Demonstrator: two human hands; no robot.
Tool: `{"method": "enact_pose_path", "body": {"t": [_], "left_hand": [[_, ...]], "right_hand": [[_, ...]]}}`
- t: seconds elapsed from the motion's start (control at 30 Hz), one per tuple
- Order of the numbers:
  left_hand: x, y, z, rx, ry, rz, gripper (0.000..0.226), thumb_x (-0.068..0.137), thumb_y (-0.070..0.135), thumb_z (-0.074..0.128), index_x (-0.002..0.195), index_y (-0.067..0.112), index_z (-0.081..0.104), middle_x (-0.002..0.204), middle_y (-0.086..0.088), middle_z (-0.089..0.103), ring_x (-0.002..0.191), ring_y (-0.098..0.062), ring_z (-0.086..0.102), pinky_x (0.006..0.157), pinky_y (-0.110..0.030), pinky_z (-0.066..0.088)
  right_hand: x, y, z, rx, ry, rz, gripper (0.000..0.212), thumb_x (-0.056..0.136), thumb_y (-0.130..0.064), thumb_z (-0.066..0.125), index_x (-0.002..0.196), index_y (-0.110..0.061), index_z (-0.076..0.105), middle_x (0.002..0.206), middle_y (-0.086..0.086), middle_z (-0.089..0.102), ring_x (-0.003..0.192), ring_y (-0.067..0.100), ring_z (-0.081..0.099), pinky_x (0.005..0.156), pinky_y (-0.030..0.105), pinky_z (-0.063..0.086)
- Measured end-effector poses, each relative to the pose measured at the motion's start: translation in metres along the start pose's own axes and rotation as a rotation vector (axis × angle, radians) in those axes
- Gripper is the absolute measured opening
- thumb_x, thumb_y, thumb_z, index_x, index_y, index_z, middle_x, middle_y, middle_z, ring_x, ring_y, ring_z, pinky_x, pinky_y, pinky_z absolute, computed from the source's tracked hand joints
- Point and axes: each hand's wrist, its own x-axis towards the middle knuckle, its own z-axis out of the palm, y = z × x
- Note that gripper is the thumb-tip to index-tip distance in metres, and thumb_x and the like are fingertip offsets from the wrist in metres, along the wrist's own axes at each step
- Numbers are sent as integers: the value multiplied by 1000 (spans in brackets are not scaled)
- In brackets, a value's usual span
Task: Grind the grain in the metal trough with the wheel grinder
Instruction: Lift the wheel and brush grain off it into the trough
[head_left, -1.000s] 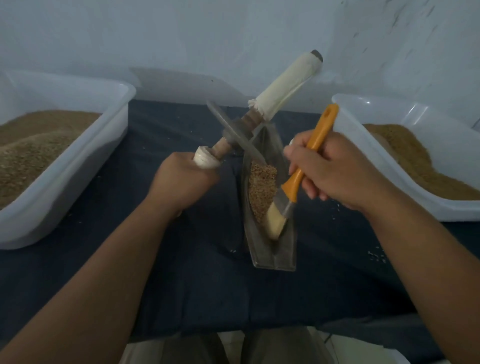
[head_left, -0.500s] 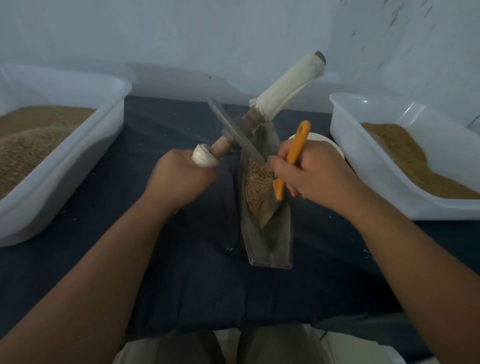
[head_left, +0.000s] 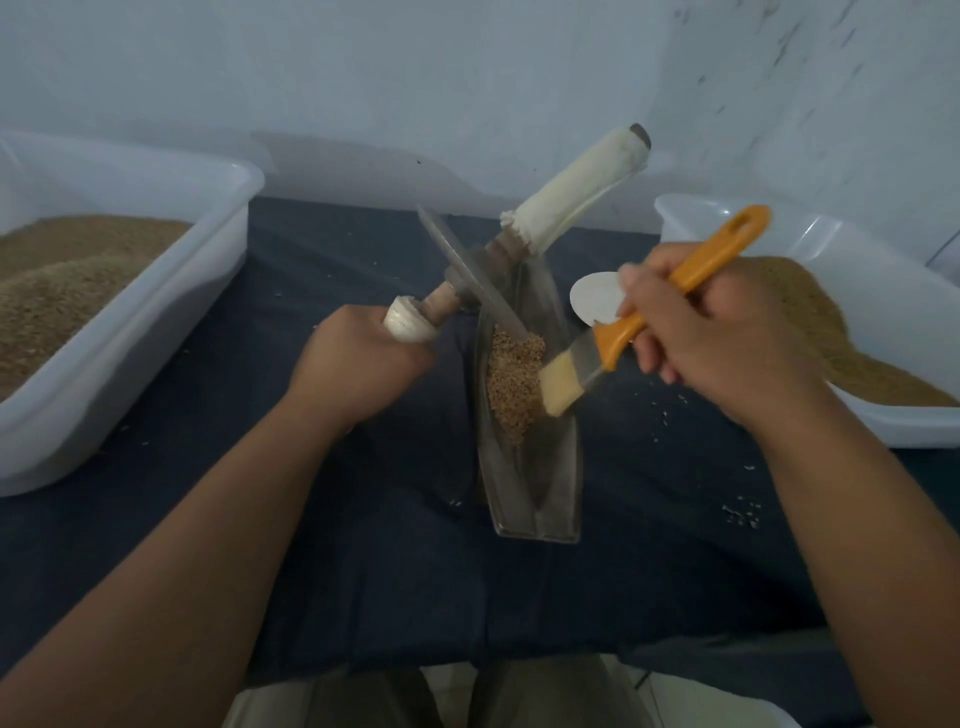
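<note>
Metal trough (head_left: 535, 493) on dark cloth (head_left: 363, 519); grain (head_left: 511, 384) heaped in its far half; brush (head_left: 613, 343) bristles on trough's right wall beside grain, right hand (head_left: 717, 332) fingers curled round handle; left hand (head_left: 358, 364), left of trough, fist gripping wheel grinder (head_left: 470, 275) handle, disc edge in grain; left tub (head_left: 156, 322) and right tub (head_left: 909, 431) flank trough.

Dim, bluish, even light with soft shadows; wide-angle bending at the edges; the hands look slightly blurred.
</note>
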Motion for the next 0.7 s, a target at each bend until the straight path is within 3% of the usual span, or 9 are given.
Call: {"method": "enact_pose_path", "body": {"t": [0.07, 0.2, 0.27, 0.4, 0.47, 0.53, 0.63, 0.7], "left_hand": [[0, 1, 0, -2, -10, 0, 21, 63, 37, 68, 76, 21, 69, 59, 2, 64, 59, -19, 62, 59, -36, 47], [-2, 2, 0, 31, -10, 13, 19, 64, 42, 67, 80, 32, 69, 68, 3, 69, 70, -24, 70, 65, -39, 55], [-2, 1, 1, 47, -5, 17, 19, 65, 42, 67, 79, 28, 69, 69, 4, 69, 71, -25, 70, 62, -36, 52], [0, -1, 2, 80, -11, 25, 15, 68, 37, 69, 76, 24, 68, 66, 7, 68, 67, -23, 68, 60, -34, 49], [1, -3, 3, 105, -5, 35, 13, 69, 39, 68, 75, 28, 67, 65, 9, 67, 65, -21, 67, 60, -34, 50], [2, -4, 3, 156, 21, 57, 19, 73, 43, 67, 71, 23, 66, 64, 11, 67, 63, -20, 66, 57, -32, 49], [3, -5, 5, 254, 54, 91, 26, 77, 45, 66, 66, 21, 64, 58, 5, 65, 60, -19, 65, 54, -30, 44], [3, -6, 6, 326, 53, 119, 26, 79, 44, 66, 65, 23, 64, 59, 5, 65, 60, -19, 64, 54, -31, 46]], "right_hand": [[-3, 0, -7, 40, 40, -9, 34, 107, -43, 54, 82, -24, 67, 58, 3, 67, 43, 16, 59, 45, 15, 45], [-13, 5, -6, -42, -52, -40, 32, 110, -37, 54, 82, -27, 67, 60, 1, 68, 45, 16, 62, 47, 11, 44], [-18, 7, -4, -27, -46, -58, 32, 110, -35, 55, 83, -25, 67, 61, 1, 68, 46, 17, 63, 48, 12, 45], [-26, 21, -13, 26, 179, -89, 30, 111, -40, 53, 92, -23, 68, 72, -1, 71, 55, 17, 68, 48, 19, 51], [-30, 36, -23, -127, 259, -88, 27, 111, -48, 50, 102, -27, 66, 79, -6, 71, 65, 12, 71, 53, 27, 57], [-36, 57, -28, -386, 187, -21, 27, 110, -55, 45, 117, -35, 62, 84, -12, 68, 74, 3, 68, 58, 31, 56], [-52, 80, -22, -645, -82, 121, 51, 99, -70, 34, 140, -44, 52, 104, -13, 69, 84, -3, 60, 69, 25, 47], [-63, 92, -18, -782, -270, 158, 69, 95, -80, 31, 153, -45, 42, 142, -5, 63, 122, 10, 59, 92, 32, 51]]}}
